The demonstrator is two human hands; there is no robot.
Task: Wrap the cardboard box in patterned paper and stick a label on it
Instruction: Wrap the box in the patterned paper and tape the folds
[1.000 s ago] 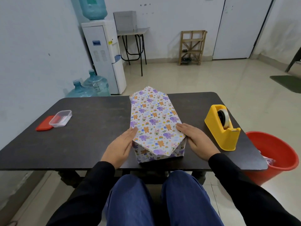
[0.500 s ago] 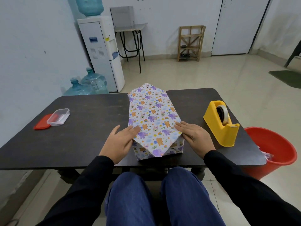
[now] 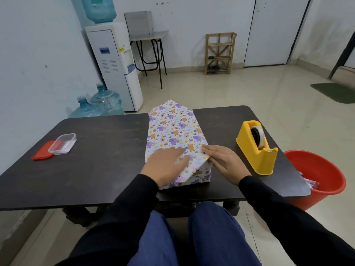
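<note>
The box wrapped in patterned paper (image 3: 173, 131) lies lengthwise in the middle of the dark table (image 3: 99, 150); its far end paper is folded to a point. My left hand (image 3: 165, 166) lies flat on top of the near end, fingers spread, pressing the folded paper flap down. My right hand (image 3: 222, 162) rests flat against the box's right near corner, fingertips on the paper edge. The cardboard itself is hidden under the paper. No label is visible.
A yellow tape dispenser (image 3: 256, 146) stands right of the box. A clear plastic container (image 3: 62, 144) and its red lid (image 3: 43, 153) sit at the table's left. A red bucket (image 3: 322, 177) stands on the floor beyond the right edge. My knees are under the near edge.
My left hand moved from the box's left side onto the top of the near flap and flattened it. My right hand stayed at the right corner.
</note>
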